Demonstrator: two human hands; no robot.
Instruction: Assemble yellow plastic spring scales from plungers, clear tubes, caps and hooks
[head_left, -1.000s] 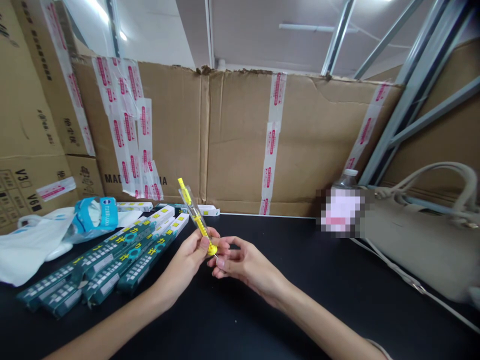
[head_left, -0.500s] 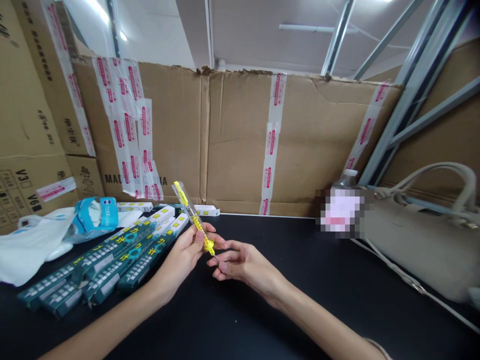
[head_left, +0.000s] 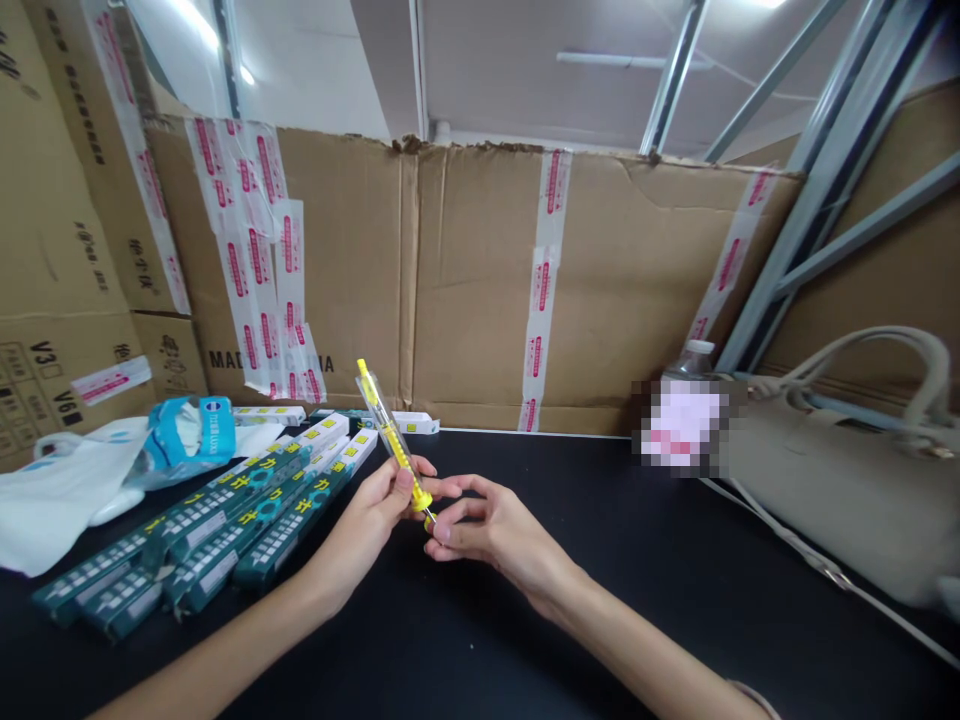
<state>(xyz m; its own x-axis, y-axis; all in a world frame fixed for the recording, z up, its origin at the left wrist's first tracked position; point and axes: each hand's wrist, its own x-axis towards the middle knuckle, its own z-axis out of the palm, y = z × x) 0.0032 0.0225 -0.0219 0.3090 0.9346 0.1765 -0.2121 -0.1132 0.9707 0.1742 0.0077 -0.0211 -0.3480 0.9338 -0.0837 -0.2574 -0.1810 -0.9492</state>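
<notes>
A tubular spring scale [head_left: 396, 440], clear with yellow inner parts and yellow end pieces, tilts up to the left above the table. My left hand [head_left: 381, 500] is wrapped round its lower half, thumb on the near side. Below the yellow lower collar, a thin metal rod comes out. My right hand [head_left: 480, 525] pinches the rod's lower end, where a small yellow piece [head_left: 430, 521] shows at the fingertips. The fingers hide the very end of the rod. Left of my hands, several long green and white boxes [head_left: 292, 520] lie in a pile on the table.
The black table [head_left: 570, 530] runs back to a taped cardboard wall [head_left: 480, 290]. A blue tissue pack [head_left: 191, 440] and white plastic bag [head_left: 67, 490] lie at the left. On the right are a bottle [head_left: 697, 360], partly blurred, and a beige handbag [head_left: 832, 480] with its strap trailing forward.
The spring scale's top has shifted slightly right and up. A small yellow piece now shows by the right fingertips, a little apart from the lower collar. Both hands keep their grip.
</notes>
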